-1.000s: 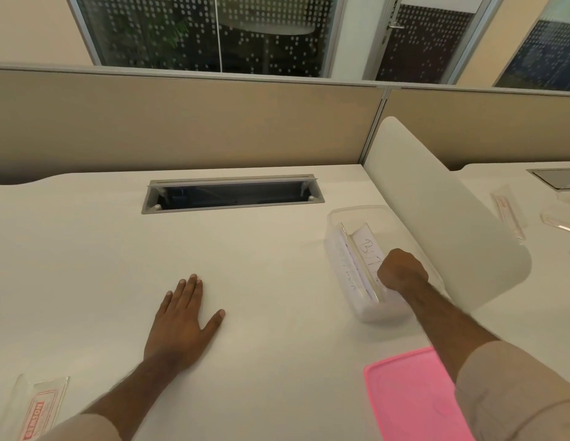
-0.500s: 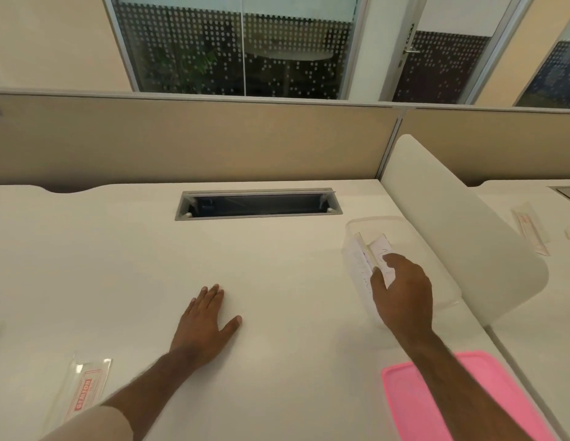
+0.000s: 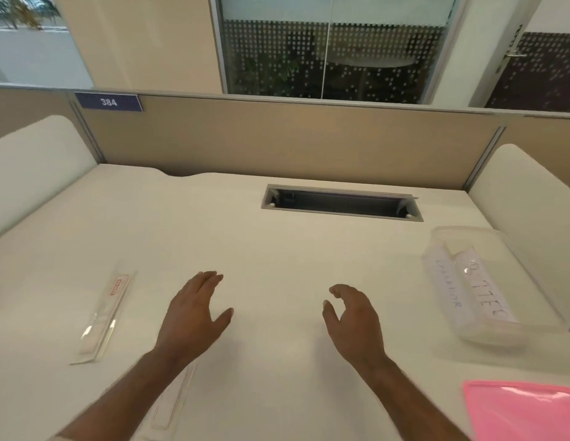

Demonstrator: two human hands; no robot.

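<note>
- White desk (image 3: 277,249), beige partition (image 3: 277,144) behind.
- Flat at far left, sealed packet (image 3: 102,316).
- Next, left hand (image 3: 194,316): fingers straight, holding nothing.
- I see right hand (image 3: 353,323) loosely curled, empty, apart from left.
- Far right, clear container (image 3: 496,335) with paper slips (image 3: 449,288); pink lid (image 3: 525,409) nearer me.

Right hand (image 3: 353,319): a second ago closed inside the clear plastic container (image 3: 492,338) on the paper slips (image 3: 449,288); since withdrawn, now over the bare tabletop (image 3: 277,249), well apart from the container, fingers loosely curled, holding nothing.
Left hand (image 3: 194,310): formerly flat on the tabletop; now blurred, contact cannot be told.
View: swung left; a second sealed packet (image 3: 172,405) now shows under the left forearm.
</note>
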